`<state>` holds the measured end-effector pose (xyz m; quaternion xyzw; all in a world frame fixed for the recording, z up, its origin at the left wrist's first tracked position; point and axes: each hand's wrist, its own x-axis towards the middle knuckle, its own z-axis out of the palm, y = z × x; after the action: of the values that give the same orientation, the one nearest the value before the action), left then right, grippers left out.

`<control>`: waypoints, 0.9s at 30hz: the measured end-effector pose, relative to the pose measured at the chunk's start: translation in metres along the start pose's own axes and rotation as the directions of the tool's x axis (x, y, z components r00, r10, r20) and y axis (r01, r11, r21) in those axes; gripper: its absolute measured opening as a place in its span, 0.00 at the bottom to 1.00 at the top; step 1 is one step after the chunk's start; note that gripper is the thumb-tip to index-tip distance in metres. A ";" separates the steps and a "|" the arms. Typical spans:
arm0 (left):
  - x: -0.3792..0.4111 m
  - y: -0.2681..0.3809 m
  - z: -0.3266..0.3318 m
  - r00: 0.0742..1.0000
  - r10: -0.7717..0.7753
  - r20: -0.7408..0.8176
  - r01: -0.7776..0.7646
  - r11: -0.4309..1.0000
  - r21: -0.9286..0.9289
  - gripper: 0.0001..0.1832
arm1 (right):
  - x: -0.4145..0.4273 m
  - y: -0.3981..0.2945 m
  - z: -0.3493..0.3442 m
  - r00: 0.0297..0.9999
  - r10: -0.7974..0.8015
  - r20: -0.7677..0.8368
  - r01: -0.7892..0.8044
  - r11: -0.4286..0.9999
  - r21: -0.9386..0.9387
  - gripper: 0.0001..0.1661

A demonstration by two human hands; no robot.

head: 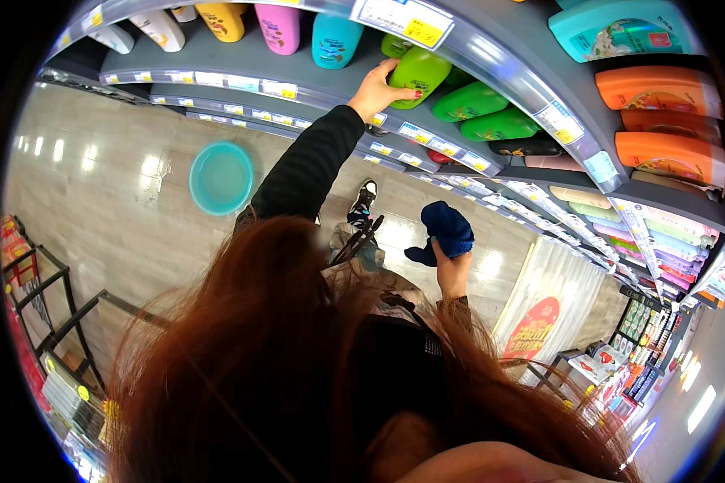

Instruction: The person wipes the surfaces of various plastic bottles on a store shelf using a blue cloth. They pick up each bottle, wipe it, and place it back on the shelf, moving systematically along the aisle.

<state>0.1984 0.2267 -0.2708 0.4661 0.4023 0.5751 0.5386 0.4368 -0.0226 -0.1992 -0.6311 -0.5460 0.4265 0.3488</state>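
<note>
My left hand (379, 90) grips a light green bottle (420, 78) on the shelf, thumb on the near side and fingers at the far side. The bottle tilts over the shelf's front edge; a price tag hides part of its top. A dark blue cloth (450, 228) is bunched in my right hand (453, 268), held low over the floor and apart from the shelf. Left of the gripped bottle stand a turquoise bottle (336, 41) and a pink bottle (278, 29). To its right are darker green bottles (471, 101).
A turquoise basin (222, 179) sits on the wood-look floor (127, 157), left of my left arm. An upper shelf holds orange bottles (670, 158). Black metal racks (66, 284) stand at lower left. A red floor sticker (531, 329) lies to the right. Hair covers the lower middle.
</note>
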 end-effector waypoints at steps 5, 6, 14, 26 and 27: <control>0.017 -0.005 0.013 0.993 -0.089 0.072 0.082 0.992 0.092 0.33 | 0.008 0.010 -0.006 0.997 0.061 -0.044 -0.062 0.998 -0.025 0.22; 0.018 -0.001 0.014 0.992 -0.091 0.087 0.079 0.989 0.127 0.34 | 0.010 0.012 -0.006 0.997 0.077 -0.033 -0.078 0.996 -0.033 0.22; 0.010 -0.002 -0.010 0.985 0.120 -0.122 -0.075 0.944 0.320 0.27 | 0.024 0.016 0.000 0.996 0.084 -0.032 -0.081 0.993 0.084 0.19; 0.079 -0.024 -0.016 0.937 0.289 -0.199 0.052 0.445 0.894 0.14 | 0.016 0.006 0.001 0.991 0.119 -0.064 -0.108 0.984 0.142 0.15; 0.067 -0.020 -0.010 0.917 0.334 -0.219 0.028 0.491 0.870 0.13 | 0.012 0.006 0.002 0.990 0.127 -0.061 -0.117 0.982 0.147 0.15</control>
<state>0.1943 0.2962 -0.2860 0.5920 0.6811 0.4197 0.0978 0.4376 -0.0118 -0.2071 -0.6514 -0.4616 0.4626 0.3854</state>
